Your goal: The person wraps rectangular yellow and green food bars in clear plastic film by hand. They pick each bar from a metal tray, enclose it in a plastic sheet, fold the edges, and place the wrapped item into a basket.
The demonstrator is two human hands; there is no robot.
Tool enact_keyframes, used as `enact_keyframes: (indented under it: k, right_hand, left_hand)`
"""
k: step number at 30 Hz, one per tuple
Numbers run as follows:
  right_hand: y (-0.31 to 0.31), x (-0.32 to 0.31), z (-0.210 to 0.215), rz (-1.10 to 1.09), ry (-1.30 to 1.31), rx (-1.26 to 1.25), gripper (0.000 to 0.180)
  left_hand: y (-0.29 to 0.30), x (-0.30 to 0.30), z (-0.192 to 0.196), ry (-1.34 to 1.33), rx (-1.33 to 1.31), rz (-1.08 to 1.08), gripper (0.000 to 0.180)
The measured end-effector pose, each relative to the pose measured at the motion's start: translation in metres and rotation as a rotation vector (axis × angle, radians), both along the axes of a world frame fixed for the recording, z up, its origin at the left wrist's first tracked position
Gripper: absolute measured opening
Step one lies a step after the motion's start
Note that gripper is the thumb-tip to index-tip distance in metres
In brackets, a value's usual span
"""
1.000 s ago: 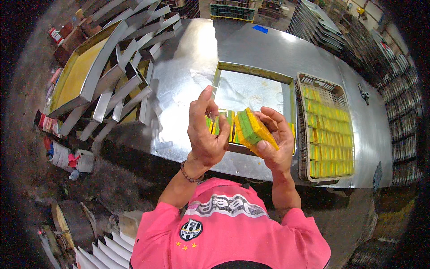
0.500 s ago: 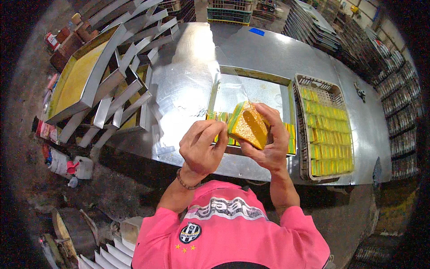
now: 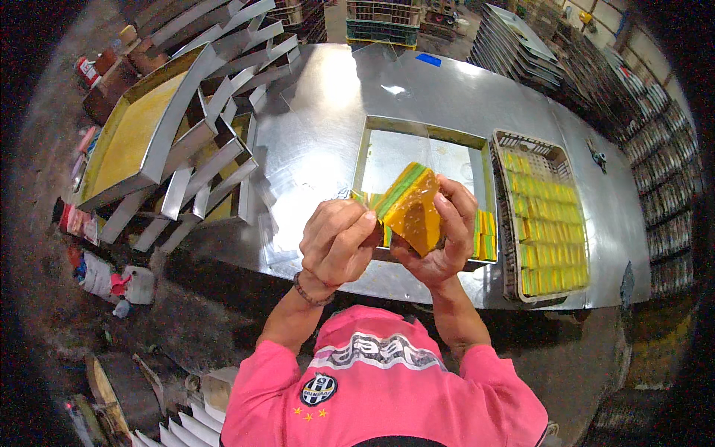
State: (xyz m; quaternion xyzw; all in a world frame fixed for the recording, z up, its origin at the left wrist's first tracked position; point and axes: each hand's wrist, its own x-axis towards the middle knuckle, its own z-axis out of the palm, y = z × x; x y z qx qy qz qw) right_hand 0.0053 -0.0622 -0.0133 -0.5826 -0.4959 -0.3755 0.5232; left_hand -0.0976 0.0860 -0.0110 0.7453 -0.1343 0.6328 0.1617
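Note:
My right hand (image 3: 447, 227) grips a thick wedge of layered cake (image 3: 411, 212), with yellow and green bands and a glossy brown face flecked with pale bits. The wedge is tilted, raised over the near side of a shallow metal tray (image 3: 488, 186). Beside its left corner, my left hand (image 3: 339, 238) is closed in a pinch, fingertips close to the cake. A crinkled bit of clear plastic film (image 3: 344, 193) shows at its knuckles; its fingertips are partly hidden. More yellow-green cake slices (image 3: 485, 235) stand along the tray's near edge, partly behind my hands.
Right of the tray, a plastic crate (image 3: 509, 253) holds rows of yellow-green slices. Metal trays (image 3: 141, 127) are stacked at the left, some with a yellow layer inside. On the steel table (image 3: 439, 89) lies a blue scrap (image 3: 428, 59). More trays (image 3: 514, 45) stand behind.
The cake wedge has turned in my right hand, so its layered edge and brown face show more. My left hand has closed in beside it, and its fingers are more curled.

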Motion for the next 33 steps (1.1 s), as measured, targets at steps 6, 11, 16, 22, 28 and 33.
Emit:
enact_keyframes:
  k: [6,11,16,22,28,33]
  right_hand:
    - [0.010,0.005,0.001,-0.008,0.013,-0.074,0.080]
    - [0.016,0.001,0.007,0.036,0.088,-0.101,0.083]
    - [0.018,0.007,0.003,-0.017,0.027,-0.036,0.076]
    - [0.022,0.018,0.004,-0.050,-0.013,-0.049,0.062]
    - [0.024,0.024,0.003,-0.050,0.040,-0.049,0.057]
    - [0.027,0.023,0.005,-0.018,0.052,0.000,0.055]
  left_hand:
    - [0.001,0.001,0.006,0.024,-0.033,0.035,0.038]
    - [0.011,-0.002,0.009,0.007,0.122,0.099,0.039]
    - [0.018,0.004,0.012,0.006,0.217,0.088,0.031]
    - [0.009,0.018,0.009,0.001,0.066,0.015,0.033]
    - [0.004,0.024,0.011,0.052,-0.067,0.000,0.032]
    - [0.008,0.038,0.008,-0.046,-0.089,-0.007,0.033]
